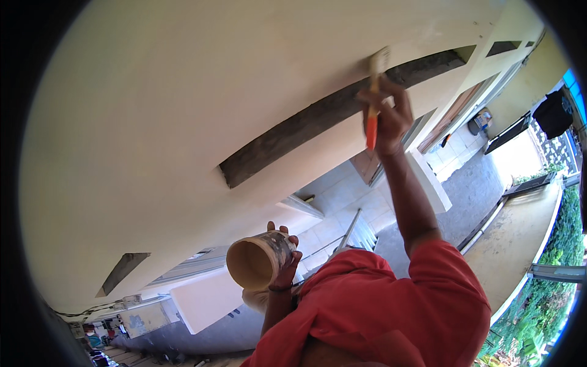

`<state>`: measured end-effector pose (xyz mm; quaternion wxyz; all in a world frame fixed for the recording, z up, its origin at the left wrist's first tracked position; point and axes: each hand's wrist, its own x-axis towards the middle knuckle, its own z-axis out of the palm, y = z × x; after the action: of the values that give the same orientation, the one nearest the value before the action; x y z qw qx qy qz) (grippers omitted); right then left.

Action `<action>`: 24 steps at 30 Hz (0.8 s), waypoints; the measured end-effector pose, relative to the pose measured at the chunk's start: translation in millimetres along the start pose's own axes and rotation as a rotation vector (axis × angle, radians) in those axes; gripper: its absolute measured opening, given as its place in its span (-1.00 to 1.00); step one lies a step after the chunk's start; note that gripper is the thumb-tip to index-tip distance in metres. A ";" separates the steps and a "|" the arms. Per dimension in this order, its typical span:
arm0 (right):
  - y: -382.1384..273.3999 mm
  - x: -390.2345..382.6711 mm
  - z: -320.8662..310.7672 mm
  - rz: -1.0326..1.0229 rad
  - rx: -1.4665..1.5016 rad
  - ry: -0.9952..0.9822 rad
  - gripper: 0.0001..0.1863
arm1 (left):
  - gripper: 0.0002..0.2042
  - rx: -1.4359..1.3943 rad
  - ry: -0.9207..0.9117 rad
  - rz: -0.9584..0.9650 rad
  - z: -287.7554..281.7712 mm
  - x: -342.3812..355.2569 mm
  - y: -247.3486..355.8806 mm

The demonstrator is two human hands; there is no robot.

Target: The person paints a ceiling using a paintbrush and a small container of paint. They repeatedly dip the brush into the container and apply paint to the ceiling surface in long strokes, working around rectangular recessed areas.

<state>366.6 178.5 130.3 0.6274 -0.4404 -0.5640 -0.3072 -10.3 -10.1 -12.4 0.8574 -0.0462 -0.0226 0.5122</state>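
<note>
Right hand: raised in front of the pale wall, fingers pinching the brush near mid-length. Brush near upright in view, orange handle end down, bristles up. Bristles lie just beyond the upper edge of the long dark recess, near its right part; at or very near the wall, contact cannot be confirmed. Brush and fingers slightly blurred.

Left hand: lower, well apart from the right; fingers curled around the outer side of the pot, fingertips showing at its far side. Pot tilted, mouth toward the camera, inside pale, outside smeared; fill level cannot be told. Dark band on left wrist.

Surroundings: small recess in wall at lower left; tiled floor below; greenery at far right.
</note>
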 end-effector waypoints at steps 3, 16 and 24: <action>-56.1 1.3 -15.1 0.042 0.298 -0.120 -0.71 | -0.28 0.003 0.001 0.000 0.7 -0.6 0.5; 17.7 -13.5 43.2 0.938 1.458 0.526 -0.80 | -0.28 0.037 0.009 -0.018 7.8 5.3 -2.3; 67.8 -53.1 2.3 0.941 1.119 0.599 -0.80 | -0.30 0.078 0.013 -0.024 15.0 4.3 -2.0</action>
<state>416.1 203.4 64.3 0.9450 -0.1502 -0.1962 0.2142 -7.7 -6.4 2.7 0.8647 -0.0157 0.0023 0.5020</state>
